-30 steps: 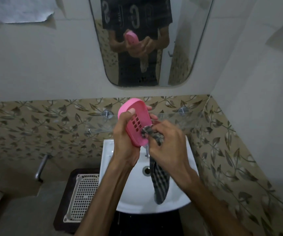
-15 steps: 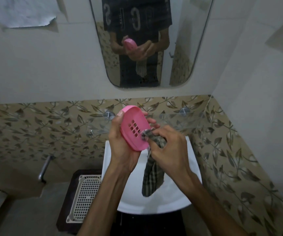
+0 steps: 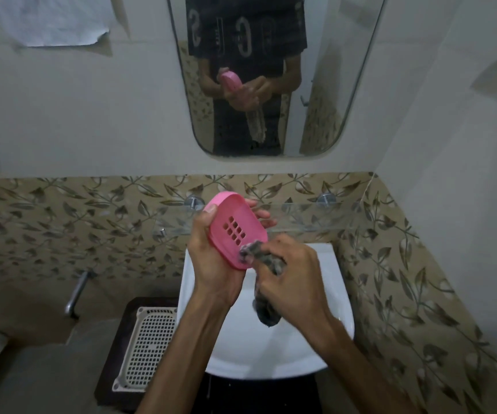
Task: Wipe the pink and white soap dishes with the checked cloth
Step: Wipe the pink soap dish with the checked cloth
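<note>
At the far left, a metal tap (image 3: 75, 294) juts from the leaf-patterned tile band (image 3: 61, 222), and a sheet of paper (image 3: 58, 20) is stuck to the plain wall above it. Next along, low in the view, a white perforated tray (image 3: 148, 345) lies on a dark stand (image 3: 112, 363) just beside the white washbasin (image 3: 339, 321).

Over the basin, the left hand (image 3: 211, 270) holds the pink soap dish (image 3: 236, 231) tilted up on edge, its hollow side with the block of drain slots facing the camera. The thumb curls over the dish's upper left rim and the fingertips show past its right edge, so the hand is wrapped round the dish from behind. The dish is raised above the basin, in front of the glass shelf (image 3: 316, 215) that is fixed to the tiles by round metal mounts.

Just right of it, the right hand (image 3: 289, 279) has its fingers curled tight round a bunched part of the checked cloth (image 3: 259, 256). The bunched end presses against the lower right inside of the dish, and the rest of the cloth hangs down under the hand toward the basin bowl, blurred at its tip.

Above, the mirror (image 3: 342, 85) on the wall reflects the person's dark printed shirt, both hands, the pink dish and the hanging cloth. The white soap dish cannot be made out anywhere here.
</note>
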